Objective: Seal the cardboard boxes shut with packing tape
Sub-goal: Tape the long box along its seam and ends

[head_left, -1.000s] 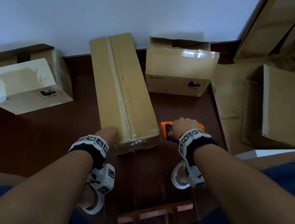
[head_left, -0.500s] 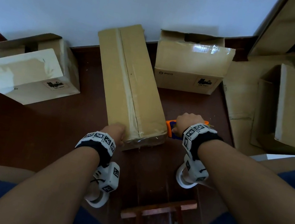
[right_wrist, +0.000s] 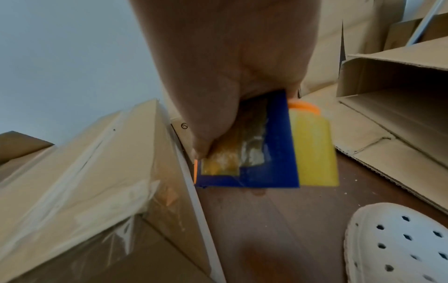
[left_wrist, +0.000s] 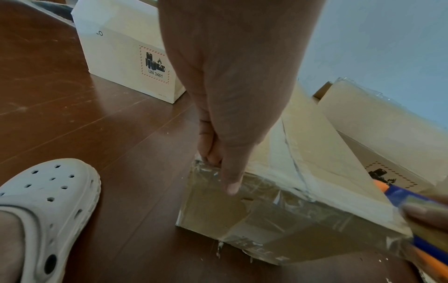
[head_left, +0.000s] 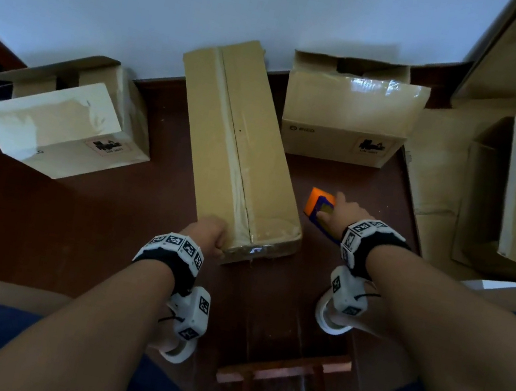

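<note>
Already taped along its top seam, long box lies on floor; left hand pinches its near corner, right hand grips tape dispenser just beside it. Open boxes behind appear unsealed

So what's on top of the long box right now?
Clear tape runs along the top seam of the long box and wraps over its near end. The left hand grips the near corner. Nothing else rests on it; its contents are hidden.
</note>
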A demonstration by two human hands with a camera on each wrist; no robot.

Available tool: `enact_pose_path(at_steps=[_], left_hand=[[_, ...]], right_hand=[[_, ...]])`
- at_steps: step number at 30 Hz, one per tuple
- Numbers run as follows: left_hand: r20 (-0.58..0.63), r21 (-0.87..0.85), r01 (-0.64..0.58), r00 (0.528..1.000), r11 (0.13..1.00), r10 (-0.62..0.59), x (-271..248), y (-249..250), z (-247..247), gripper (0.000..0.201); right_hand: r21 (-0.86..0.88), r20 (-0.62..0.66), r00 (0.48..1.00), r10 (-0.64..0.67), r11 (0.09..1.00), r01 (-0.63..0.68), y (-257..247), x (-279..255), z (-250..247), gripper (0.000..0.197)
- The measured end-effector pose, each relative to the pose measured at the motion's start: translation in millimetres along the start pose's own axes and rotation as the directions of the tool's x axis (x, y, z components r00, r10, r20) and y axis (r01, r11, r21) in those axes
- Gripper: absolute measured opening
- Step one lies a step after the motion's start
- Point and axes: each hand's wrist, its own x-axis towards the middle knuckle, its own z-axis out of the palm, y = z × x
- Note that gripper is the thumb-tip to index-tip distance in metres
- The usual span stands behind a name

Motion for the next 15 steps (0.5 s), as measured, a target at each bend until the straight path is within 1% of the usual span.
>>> enact_pose_path(at_steps=[2, 4, 5, 7, 9, 11, 13, 15], left_hand=[[-0.010, 0.002, -0.008, 1.000, 1.000, 0.008, -2, 0, 1, 0.034], [-0.017, 0.005, -0.017, 1.000, 1.000, 0.017, -3, 1, 0, 0.034], [-0.021, 0.003, -0.019, 1.000, 1.000, 0.019, -4, 1, 0, 0.035], [-0.029, -0.020, -0.028, 0.999, 0.999, 0.027, -6, 1, 1, 0.038], [-0.059, -0.024, -0.067, 0.996, 0.997, 0.066, -10, 0, 2, 0.037], [-0.088, -0.014, -0.119, 0.989, 0.993, 0.117, -14, -1, 1, 0.033], [-0.129, 0.015, -0.190, 0.973, 0.982, 0.190, -18, 6, -3, 0.027], [-0.159, 0.067, -0.259, 0.950, 0.963, 0.267, -17, 18, -6, 0.021]], right_hand=[[0.034, -0.043, 0.998, -0.055, 0.998, 0.056, 3, -3, 4, 0.064], [0.097, -0.113, 0.987, -0.114, 0.987, 0.125, 7, -8, 10, 0.065], [0.109, -0.154, 0.976, -0.157, 0.979, 0.174, 8, -10, 14, 0.065], [0.072, -0.212, 0.944, -0.254, 0.959, 0.274, 6, -18, 21, 0.063], [0.054, -0.210, 0.937, -0.277, 0.954, 0.294, 3, -26, 25, 0.059], [0.076, -0.203, 0.939, -0.278, 0.952, 0.298, -1, -34, 26, 0.048], [0.063, -0.180, 0.941, -0.285, 0.952, 0.301, -2, -45, 28, 0.039], [0.022, -0.130, 0.944, -0.305, 0.951, 0.310, -4, -56, 29, 0.035]])
